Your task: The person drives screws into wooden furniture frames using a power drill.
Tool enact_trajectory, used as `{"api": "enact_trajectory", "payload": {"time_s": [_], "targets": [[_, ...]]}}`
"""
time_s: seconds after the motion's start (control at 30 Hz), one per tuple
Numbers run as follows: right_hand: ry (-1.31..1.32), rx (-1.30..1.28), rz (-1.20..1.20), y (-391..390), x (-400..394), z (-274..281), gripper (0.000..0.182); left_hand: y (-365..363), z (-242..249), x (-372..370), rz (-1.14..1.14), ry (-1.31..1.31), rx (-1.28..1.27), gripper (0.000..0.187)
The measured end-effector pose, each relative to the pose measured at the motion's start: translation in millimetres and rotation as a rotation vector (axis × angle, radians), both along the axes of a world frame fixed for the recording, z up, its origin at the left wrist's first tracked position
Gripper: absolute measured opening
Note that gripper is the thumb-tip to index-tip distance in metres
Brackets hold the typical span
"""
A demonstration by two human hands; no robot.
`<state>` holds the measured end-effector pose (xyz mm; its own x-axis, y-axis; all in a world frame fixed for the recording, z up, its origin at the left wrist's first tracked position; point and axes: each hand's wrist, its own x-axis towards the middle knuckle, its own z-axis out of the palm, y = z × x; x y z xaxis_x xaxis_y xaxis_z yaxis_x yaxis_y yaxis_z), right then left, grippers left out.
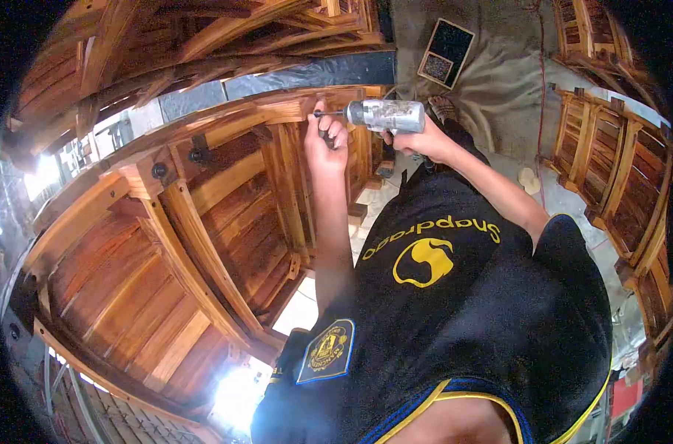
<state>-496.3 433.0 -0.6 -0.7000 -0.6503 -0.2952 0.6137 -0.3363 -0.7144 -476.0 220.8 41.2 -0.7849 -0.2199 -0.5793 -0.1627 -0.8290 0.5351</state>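
While hands drive a drill [387, 115], shirt [455, 296] reads "Snapdragon".

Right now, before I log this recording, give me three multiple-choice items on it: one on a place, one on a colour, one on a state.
1. Where does the bit of the silver power drill point?
A. at the reddish-brown wooden frame
B. at the grey concrete floor
C. at the black shirt

2. What colour is the printing on the black sleeveless shirt?
A. white
B. yellow
C. red

3. What is the left hand doing?
A. hanging free
B. resting flat on the floor
C. curled against the frame just below the drill bit

Answers: 1 A, the bit runs level from the drill to the frame's top rail. 2 B, the lettering and round emblem are yellow. 3 C, its fingers are bent at the wood beside the bit, while the right hand grips the drill.
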Motion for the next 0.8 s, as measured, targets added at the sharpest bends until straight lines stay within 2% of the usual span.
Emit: {"api": "enact_trajectory", "payload": {"time_s": [0.07,0.27,0.8], "targets": [[-0.029,-0.027,-0.01,-4,-4,0,0.031,-6,-4,0,0.026,0.052,0.158,0.03],[-0.06,-0.044,0.017,-7,-13,-5,0.031,-9,-7,-3,0.052,0.158,0.329,0.029],[-0.075,-0.111,0.037,-16,-4,-27,0.042,-10,1,-1,0.019,0.093,0.386,0.023]]}}
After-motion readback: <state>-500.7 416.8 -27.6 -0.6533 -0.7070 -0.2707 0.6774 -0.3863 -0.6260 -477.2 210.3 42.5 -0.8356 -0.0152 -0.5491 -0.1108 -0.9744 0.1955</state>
